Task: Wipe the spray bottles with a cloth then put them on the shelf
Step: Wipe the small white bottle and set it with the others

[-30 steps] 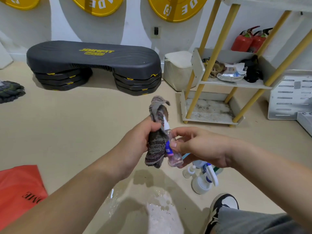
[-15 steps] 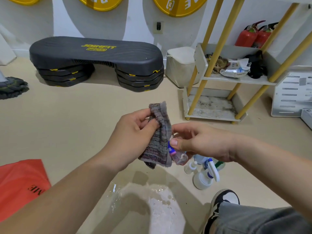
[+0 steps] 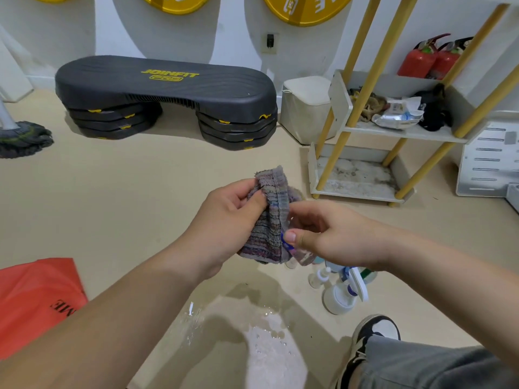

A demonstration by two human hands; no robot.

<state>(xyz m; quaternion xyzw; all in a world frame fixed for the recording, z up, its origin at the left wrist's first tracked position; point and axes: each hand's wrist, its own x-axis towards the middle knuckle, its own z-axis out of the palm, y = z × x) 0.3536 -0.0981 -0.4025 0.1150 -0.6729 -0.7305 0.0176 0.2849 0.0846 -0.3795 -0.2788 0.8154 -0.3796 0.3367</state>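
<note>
A black step platform (image 3: 165, 88) marked JOINFIT rests on stacked risers at the far wall, with a white bin (image 3: 304, 108) just beside its right end and a grey mop head (image 3: 24, 138) at far left. Two red fire extinguishers (image 3: 421, 61) stand at far right. An orange sheet (image 3: 36, 299) lies near left on the floor (image 3: 112, 206), and a wet patch (image 3: 266, 349) spreads at near centre.

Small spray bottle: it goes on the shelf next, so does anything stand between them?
Nothing visible does: only floor lies between the small spray bottle, pinched by the right hand, and the shelf.
</note>
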